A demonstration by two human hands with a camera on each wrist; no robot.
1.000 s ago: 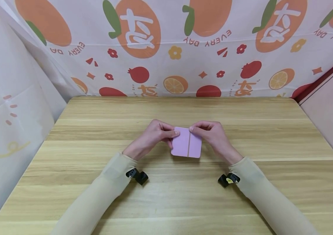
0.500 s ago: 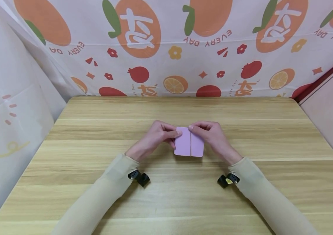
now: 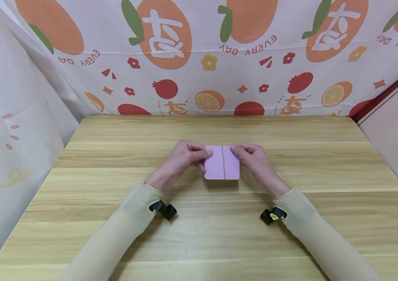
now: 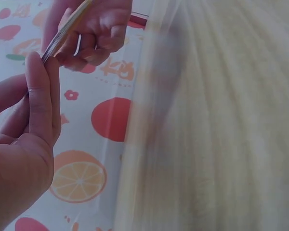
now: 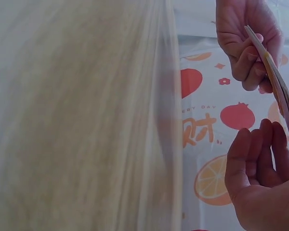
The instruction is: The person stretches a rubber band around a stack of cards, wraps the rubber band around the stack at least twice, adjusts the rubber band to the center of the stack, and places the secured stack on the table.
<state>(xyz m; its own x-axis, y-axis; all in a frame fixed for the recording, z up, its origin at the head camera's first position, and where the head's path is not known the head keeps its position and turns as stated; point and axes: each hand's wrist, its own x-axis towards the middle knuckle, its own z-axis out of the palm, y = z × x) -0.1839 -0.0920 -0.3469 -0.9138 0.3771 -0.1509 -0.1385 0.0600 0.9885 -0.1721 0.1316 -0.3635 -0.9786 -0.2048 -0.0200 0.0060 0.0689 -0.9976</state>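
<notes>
A small stack of lilac square cards [image 3: 214, 164] is held above the table, its broad face toward the head camera. A thin tan rubber band [image 3: 224, 164] runs from top to bottom around it, right of the middle. My left hand [image 3: 181, 160] pinches the stack's upper left, thumb on the front. At the upper right corner my right hand [image 3: 256, 164] holds it with the thumb in front. Seen edge-on in the right wrist view, the stack [image 5: 278, 84] shows several thin layers and a slight bend. The right thumb is out of that view.
The wood-grain table [image 3: 206, 230] extends all around below the hands. Behind it hangs a white cloth [image 3: 234, 74] printed with fruit. Another pale cloth [image 3: 27, 117] hangs along the left side. A small black wrist camera [image 3: 164, 210] is strapped at each cuff.
The stack has shifted slightly away from the body and to the left, and now sits squarer. My right thumb has moved from beside the rubber band to the upper right corner.
</notes>
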